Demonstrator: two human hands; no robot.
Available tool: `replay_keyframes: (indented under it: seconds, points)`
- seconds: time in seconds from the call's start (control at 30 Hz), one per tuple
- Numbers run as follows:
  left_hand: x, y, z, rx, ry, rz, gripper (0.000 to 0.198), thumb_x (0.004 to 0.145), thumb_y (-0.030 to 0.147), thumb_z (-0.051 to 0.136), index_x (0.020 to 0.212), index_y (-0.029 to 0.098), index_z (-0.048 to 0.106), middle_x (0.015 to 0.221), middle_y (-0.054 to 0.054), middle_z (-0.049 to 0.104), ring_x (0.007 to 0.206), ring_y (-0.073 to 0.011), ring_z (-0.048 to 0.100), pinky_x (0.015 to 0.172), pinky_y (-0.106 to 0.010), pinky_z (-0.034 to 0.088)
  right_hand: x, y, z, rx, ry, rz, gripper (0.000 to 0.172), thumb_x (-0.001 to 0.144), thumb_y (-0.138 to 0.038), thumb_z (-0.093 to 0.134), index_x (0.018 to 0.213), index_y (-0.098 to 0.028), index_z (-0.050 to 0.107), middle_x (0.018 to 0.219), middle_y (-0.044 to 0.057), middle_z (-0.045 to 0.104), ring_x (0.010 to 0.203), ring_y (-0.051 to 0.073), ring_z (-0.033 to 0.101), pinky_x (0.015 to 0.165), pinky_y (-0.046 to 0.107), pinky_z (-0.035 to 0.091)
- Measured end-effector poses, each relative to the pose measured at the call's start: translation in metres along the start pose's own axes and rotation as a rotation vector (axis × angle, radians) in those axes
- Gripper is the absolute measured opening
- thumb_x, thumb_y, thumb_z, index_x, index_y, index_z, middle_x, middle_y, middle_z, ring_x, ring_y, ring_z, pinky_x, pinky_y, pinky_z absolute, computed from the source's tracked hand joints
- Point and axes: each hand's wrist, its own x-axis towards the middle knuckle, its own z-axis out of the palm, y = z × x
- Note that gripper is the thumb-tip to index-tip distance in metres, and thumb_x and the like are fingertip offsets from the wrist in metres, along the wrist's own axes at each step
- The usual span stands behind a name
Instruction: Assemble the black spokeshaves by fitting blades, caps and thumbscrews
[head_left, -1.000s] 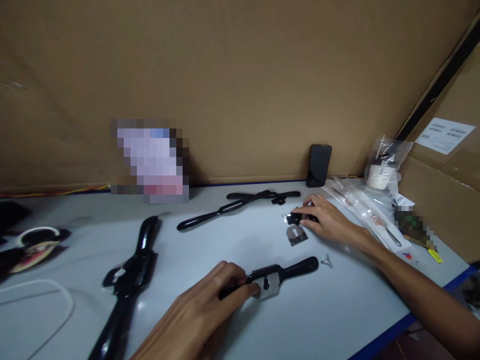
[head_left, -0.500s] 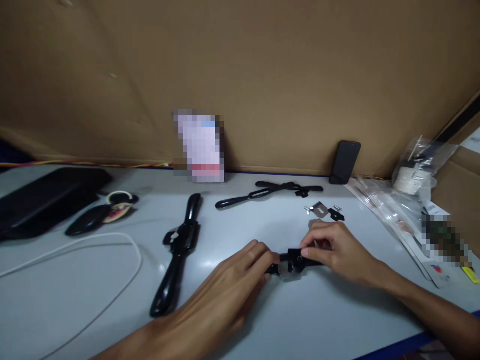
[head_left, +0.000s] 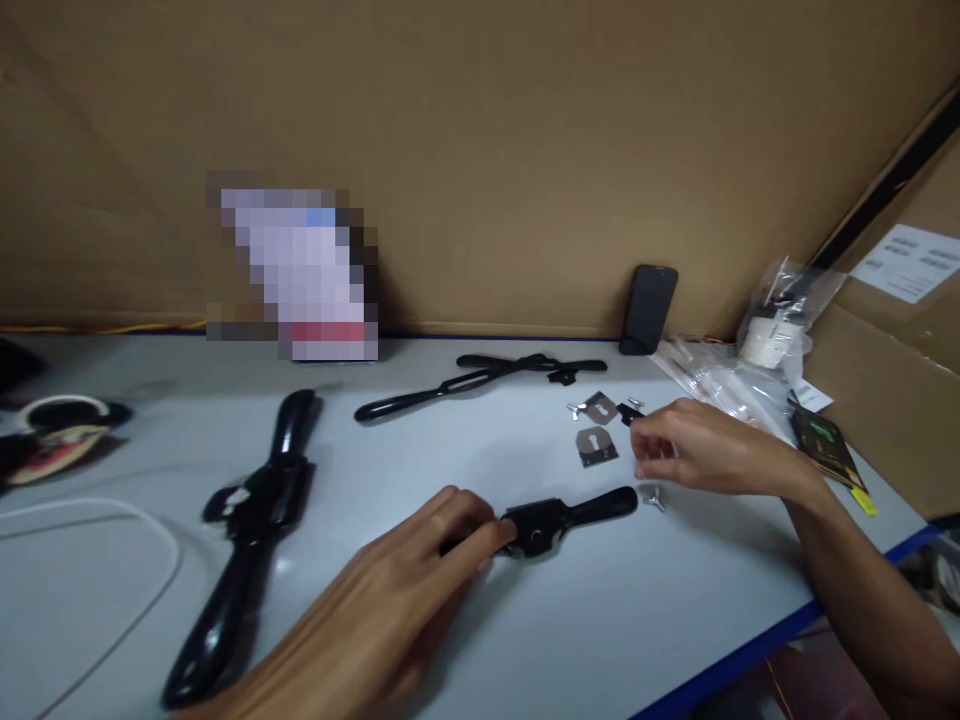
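Observation:
My left hand [head_left: 442, 565] is closed around the near handle of a black metal spokeshave [head_left: 536, 530], whose cap plate faces up and whose other handle points right. My right hand [head_left: 690, 445] hovers to the right of that tool, fingers bent and apart from the thumb, with nothing visible between them. Just below its fingertips lies a silver thumbscrew [head_left: 655, 498]. A small black plate [head_left: 628, 413] is partly hidden behind its fingers. A flat steel blade [head_left: 596, 447] with a slot rests left of this hand, and a second blade [head_left: 600, 407] lies behind it with small screws [head_left: 576, 411].
Another spokeshave [head_left: 255, 510] lies at the left by a white cable [head_left: 176, 545]. Two slim black spokeshave bodies [head_left: 450, 383] cross at the back. A phone [head_left: 649, 310] leans on the cardboard wall. Plastic packaging [head_left: 720, 375] and a bagged white container [head_left: 772, 340] stand at the right.
My right hand has left the spokeshave and moved right, over the thumbscrew. A slotted blade is now visible on the table. My left hand keeps its hold, and the view has turned right.

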Motion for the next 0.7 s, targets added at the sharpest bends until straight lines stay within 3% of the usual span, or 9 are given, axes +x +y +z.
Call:
replay_keyframes:
  seconds: [0.13,0.23,0.4,0.53,0.7]
  points:
    - [0.000,0.002,-0.001,0.019,0.035,0.010,0.051,0.096,0.000,0.044,0.131,0.029,0.067,0.106,-0.006,0.069,0.086,-0.0193,0.070,0.070,-0.025,0.059,-0.002,0.007,0.001,-0.008,-0.178,0.071,0.021,0.077,-0.026,0.091,0.080,-0.024,0.071,0.075,0.001,0.065,0.074,0.021,0.057,0.062,0.030,0.034]
    - [0.002,0.006,0.000,0.023,0.065,0.036,0.051,0.098,0.000,0.041,0.132,0.029,0.066,0.103,-0.005,0.068,0.084,-0.0176,0.069,0.069,-0.024,0.058,-0.002,0.003,0.011,0.022,-0.191,0.037,0.022,0.072,-0.017,0.089,0.081,-0.025,0.070,0.075,0.001,0.064,0.078,0.023,0.058,0.064,0.031,0.035]
    - [0.001,0.004,0.003,0.020,0.046,-0.001,0.050,0.097,-0.002,0.039,0.128,0.027,0.067,0.106,-0.007,0.063,0.088,-0.0182,0.066,0.069,-0.025,0.054,-0.004,0.008,0.015,-0.029,-0.199,-0.020,0.025,0.076,-0.001,0.066,0.087,-0.023,0.069,0.082,0.004,0.068,0.087,0.024,0.062,0.069,0.031,0.039]
    - [-0.001,0.003,0.003,0.018,0.011,0.017,0.062,0.087,-0.008,0.038,0.128,0.028,0.067,0.108,-0.007,0.062,0.089,-0.0192,0.065,0.070,-0.027,0.054,-0.003,0.016,0.004,-0.043,-0.063,-0.061,0.015,0.089,-0.008,0.065,0.089,-0.021,0.073,0.087,0.005,0.071,0.085,0.023,0.064,0.074,0.031,0.041]
    - [-0.004,0.003,0.004,0.011,0.000,0.010,0.075,0.077,-0.012,0.039,0.133,0.030,0.065,0.111,-0.007,0.061,0.093,-0.0212,0.064,0.072,-0.029,0.056,0.005,-0.013,0.022,0.326,0.267,-0.227,0.009,0.097,-0.015,0.071,0.092,-0.020,0.077,0.087,0.001,0.076,0.075,0.016,0.067,0.070,0.028,0.046]
